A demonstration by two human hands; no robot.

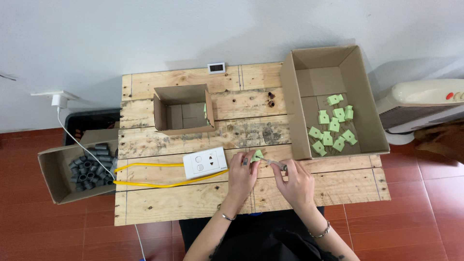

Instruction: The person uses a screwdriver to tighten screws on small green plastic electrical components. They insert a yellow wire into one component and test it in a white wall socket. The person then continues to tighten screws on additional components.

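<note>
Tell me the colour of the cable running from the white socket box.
Yellow cable, clearest in the head view.

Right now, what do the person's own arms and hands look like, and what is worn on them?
Both forearms are bare, with no sleeves or gloves. The left hand has a thin metal bangle at the wrist. The right hand has a beaded bracelet at its wrist. Dark markings show on both forearms, too small to make out.
</note>
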